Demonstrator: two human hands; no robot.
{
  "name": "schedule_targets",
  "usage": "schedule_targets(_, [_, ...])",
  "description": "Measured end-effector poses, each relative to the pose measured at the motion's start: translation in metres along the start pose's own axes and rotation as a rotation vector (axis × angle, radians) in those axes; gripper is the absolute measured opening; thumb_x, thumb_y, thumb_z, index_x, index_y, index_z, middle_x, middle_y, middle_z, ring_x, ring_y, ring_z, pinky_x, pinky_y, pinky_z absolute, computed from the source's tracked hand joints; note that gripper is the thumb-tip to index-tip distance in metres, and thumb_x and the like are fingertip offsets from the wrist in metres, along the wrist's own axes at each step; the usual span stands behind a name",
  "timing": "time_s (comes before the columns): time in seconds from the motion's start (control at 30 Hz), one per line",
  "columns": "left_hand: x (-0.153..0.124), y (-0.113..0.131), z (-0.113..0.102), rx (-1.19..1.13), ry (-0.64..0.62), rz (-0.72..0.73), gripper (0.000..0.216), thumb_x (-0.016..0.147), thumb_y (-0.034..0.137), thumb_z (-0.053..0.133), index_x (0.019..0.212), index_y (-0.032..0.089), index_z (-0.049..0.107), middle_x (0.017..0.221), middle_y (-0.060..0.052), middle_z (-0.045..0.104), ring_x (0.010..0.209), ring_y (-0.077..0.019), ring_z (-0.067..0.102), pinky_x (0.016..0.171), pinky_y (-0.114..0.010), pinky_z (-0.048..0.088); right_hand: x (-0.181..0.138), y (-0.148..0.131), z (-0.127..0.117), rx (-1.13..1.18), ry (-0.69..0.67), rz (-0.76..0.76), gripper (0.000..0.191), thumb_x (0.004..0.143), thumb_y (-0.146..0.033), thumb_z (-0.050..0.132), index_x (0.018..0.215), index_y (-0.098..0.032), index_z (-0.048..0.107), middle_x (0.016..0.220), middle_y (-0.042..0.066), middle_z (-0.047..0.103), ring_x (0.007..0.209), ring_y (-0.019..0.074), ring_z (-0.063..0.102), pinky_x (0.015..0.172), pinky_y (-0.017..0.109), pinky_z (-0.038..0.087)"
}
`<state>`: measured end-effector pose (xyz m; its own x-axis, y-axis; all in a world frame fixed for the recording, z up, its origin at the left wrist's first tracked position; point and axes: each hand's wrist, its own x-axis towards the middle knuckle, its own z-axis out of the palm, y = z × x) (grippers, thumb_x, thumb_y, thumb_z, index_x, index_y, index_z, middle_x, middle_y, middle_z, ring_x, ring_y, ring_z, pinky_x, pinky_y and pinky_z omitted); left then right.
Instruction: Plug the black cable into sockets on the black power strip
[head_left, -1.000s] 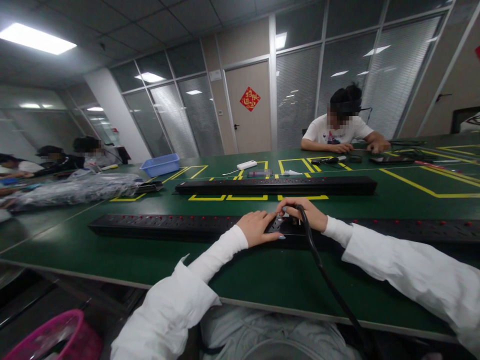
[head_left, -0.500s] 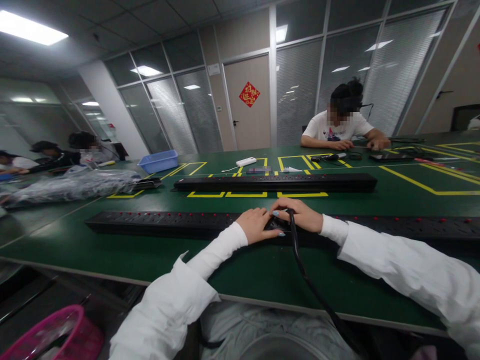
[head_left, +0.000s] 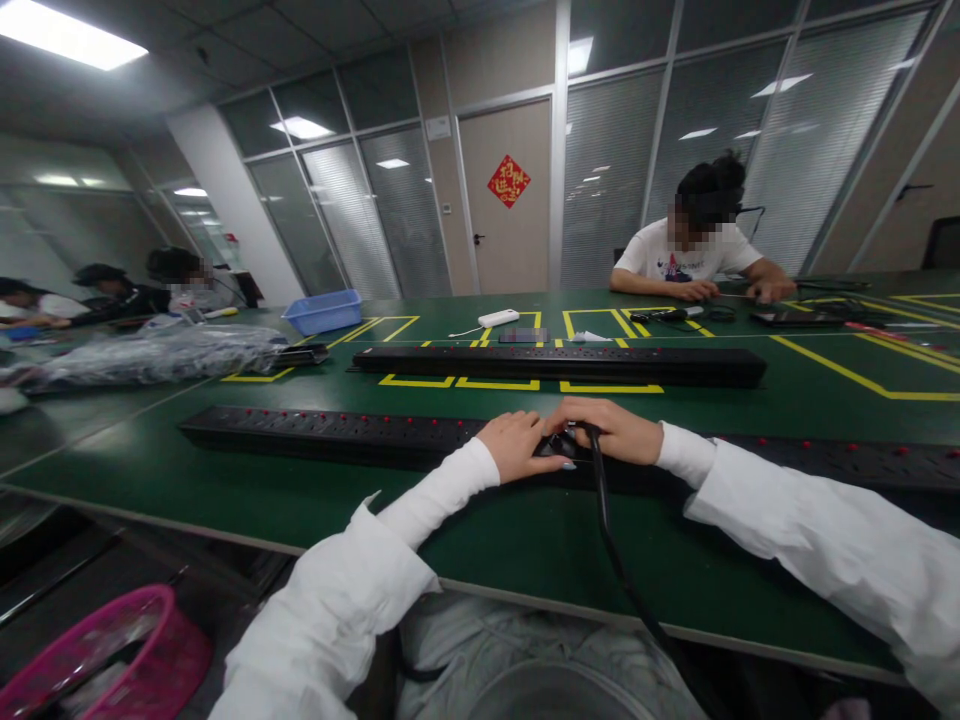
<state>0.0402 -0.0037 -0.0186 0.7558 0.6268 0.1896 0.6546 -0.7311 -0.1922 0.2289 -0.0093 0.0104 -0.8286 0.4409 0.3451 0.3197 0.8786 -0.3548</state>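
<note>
A long black power strip (head_left: 330,426) with a row of red dots lies across the green table in front of me. My left hand (head_left: 516,447) grips its middle, fingers over the top and thumb along the near side. Close beside it, my right hand (head_left: 611,428) is closed at the sockets on the end of a thick black power cord (head_left: 602,490). Whatever plug is on that end is mostly hidden by my fingers. From there the cord hangs over the table's front edge toward my lap.
Behind lies a second black power strip (head_left: 555,366). Farther back are a blue basket (head_left: 322,312), a white power bank (head_left: 499,319) and plastic-wrapped items (head_left: 165,352). A co-worker (head_left: 690,245) sits opposite. A pink basket (head_left: 142,650) stands below the table at left.
The view has shifted slightly. My right hand has turned a little, and its fingertips are now more hidden at the strip. My left hand keeps its place on the strip.
</note>
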Motion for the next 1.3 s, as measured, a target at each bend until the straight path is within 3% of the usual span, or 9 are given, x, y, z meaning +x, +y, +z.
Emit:
schedule_targets(0.17, [-0.001,-0.001,0.0,-0.013,0.007,0.008,0.06,0.074,0.065,0.022,0.101,0.018,0.045,0.085,-0.006,0.052,0.08,-0.0213,0.052,0.071,-0.033,0.039,-0.003,-0.002,0.004,-0.066,-0.019,-0.009,0.029,0.072,-0.008,0.04,0.097,-0.017,0.052,0.091,0.006,0.05,0.085,0.0168,0.046,0.076,0.029,0.037])
schedule_targets(0.3, [-0.001,-0.001,-0.001,-0.032,0.021,0.017,0.06,0.074,0.065,0.024,0.11,0.02,0.04,0.088,-0.005,0.053,0.083,-0.0213,0.052,0.073,-0.033,0.039,-0.011,-0.009,0.008,-0.141,-0.03,0.035,0.035,0.068,-0.005,0.041,0.098,-0.019,0.051,0.095,0.006,0.048,0.087,0.0175,0.044,0.075,0.03,0.037])
schedule_targets(0.57, [0.0,0.0,-0.002,-0.031,0.01,0.017,0.062,0.074,0.064,0.023,0.114,0.02,0.037,0.091,-0.006,0.053,0.084,-0.0223,0.052,0.073,-0.034,0.039,-0.016,-0.012,0.011,-0.175,0.018,0.025,0.034,0.07,-0.011,0.042,0.102,-0.019,0.048,0.099,0.008,0.046,0.091,0.0187,0.043,0.076,0.032,0.038])
schedule_targets(0.83, [0.002,0.0,-0.002,0.01,-0.026,0.012,0.058,0.074,0.061,0.03,0.107,0.015,0.044,0.101,-0.01,0.054,0.09,-0.0241,0.052,0.077,-0.038,0.039,-0.005,-0.02,0.017,-0.219,0.185,0.016,0.045,0.072,-0.019,0.046,0.116,-0.013,0.036,0.114,0.013,0.038,0.106,0.0222,0.036,0.089,0.039,0.033])
schedule_targets(1.1, [0.007,0.016,-0.006,0.042,0.027,0.037,0.045,0.074,0.052,0.036,0.106,0.022,0.047,0.103,-0.005,0.055,0.094,-0.0231,0.049,0.08,-0.038,0.04,0.006,-0.02,0.024,-0.264,0.167,-0.04,0.041,0.077,-0.021,0.044,0.117,-0.016,0.039,0.112,0.012,0.042,0.104,0.0213,0.038,0.09,0.04,0.032])
schedule_targets(1.3, [0.002,-0.004,0.002,0.028,0.072,0.037,0.042,0.075,0.042,0.042,0.107,0.018,0.049,0.108,-0.007,0.052,0.101,-0.0226,0.045,0.087,-0.036,0.037,0.03,-0.018,0.033,-0.267,0.159,-0.063,0.048,0.074,-0.018,0.045,0.121,-0.013,0.035,0.112,0.013,0.042,0.104,0.0214,0.037,0.091,0.039,0.032])
